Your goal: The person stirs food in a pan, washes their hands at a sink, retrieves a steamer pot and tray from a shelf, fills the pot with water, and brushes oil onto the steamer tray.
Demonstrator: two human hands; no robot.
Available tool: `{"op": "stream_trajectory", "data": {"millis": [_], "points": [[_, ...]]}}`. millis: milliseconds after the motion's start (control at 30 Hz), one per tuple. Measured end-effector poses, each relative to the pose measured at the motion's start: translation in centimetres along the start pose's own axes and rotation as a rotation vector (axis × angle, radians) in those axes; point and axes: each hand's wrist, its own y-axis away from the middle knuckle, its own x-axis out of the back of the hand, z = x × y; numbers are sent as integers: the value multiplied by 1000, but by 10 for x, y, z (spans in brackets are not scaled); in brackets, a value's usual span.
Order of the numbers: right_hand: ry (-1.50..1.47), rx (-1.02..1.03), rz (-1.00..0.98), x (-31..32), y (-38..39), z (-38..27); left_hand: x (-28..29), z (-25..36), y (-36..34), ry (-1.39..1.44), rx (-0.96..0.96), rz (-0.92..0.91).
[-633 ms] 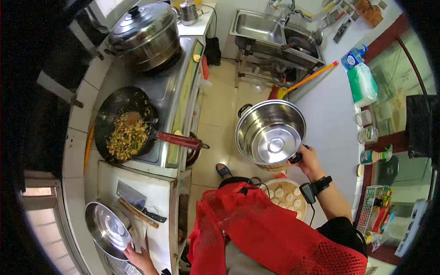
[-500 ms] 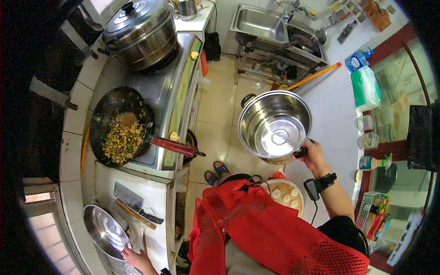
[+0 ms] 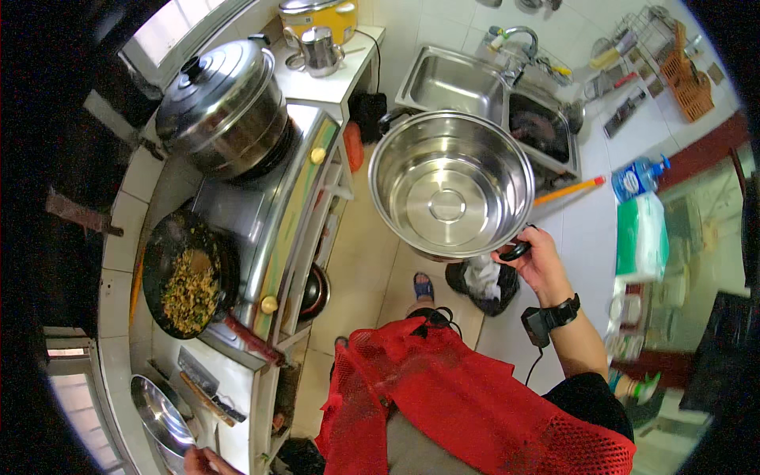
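Observation:
My right hand (image 3: 538, 260) is closed around the black side handle of a deep stainless steel pot (image 3: 447, 207), held up in front of me. The pot has no lid, and its shiny inside shows no food. Low on the left, my left hand (image 3: 207, 461) is partly cut off by the picture's edge. Its fingers are closed at the near rim of a shiny steel bowl (image 3: 161, 413), which is tilted over the left counter. On the stove, a black wok (image 3: 162, 237) with a dark red handle contains chopped, browned food (image 3: 190, 293).
A large lidded steamer pot (image 3: 229, 111) stands on the stove (image 3: 273, 237). A cleaver (image 3: 207, 376) lies on the left counter beside a wooden stick. Ahead is a double sink (image 3: 459, 75); a metal pitcher (image 3: 319, 51) is left of it. A bagged bin (image 3: 483, 281) sits on the floor.
The view has turned and moved toward the sink. The pot in my right hand has come forward and left. My left hand remains at the bowl, now nearer the picture's lower edge.

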Motion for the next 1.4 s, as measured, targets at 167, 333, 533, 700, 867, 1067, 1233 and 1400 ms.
{"op": "stream_trajectory", "data": {"millis": [167, 333, 533, 700, 867, 1067, 1233, 1400], "points": [[-129, -73, -233, -18, -99, -40, -99, 115, 29, 448, 133, -351], [-342, -142, -241, -36, -179, -65, -177, 233, -16, 582, 25, -720], [-523, -146, -231, -57, -264, -86, -292, 233, -27, 382, -303, -579], [-602, -180, -151, -51, -332, -105, -331, 331, -115, 580, -83, -873], [-561, -138, -107, -56, -384, -121, -388, 338, -147, 817, -86, -912], [-558, -212, 18, -31, -448, -124, -414, 390, -213, 786, -187, -1003], [-496, -233, 70, -3, -490, -131, -453, 392, -201, 650, -296, -891], [-301, -267, 94, 19, -531, -120, -468, 409, -198, 575, -296, -828]]}}
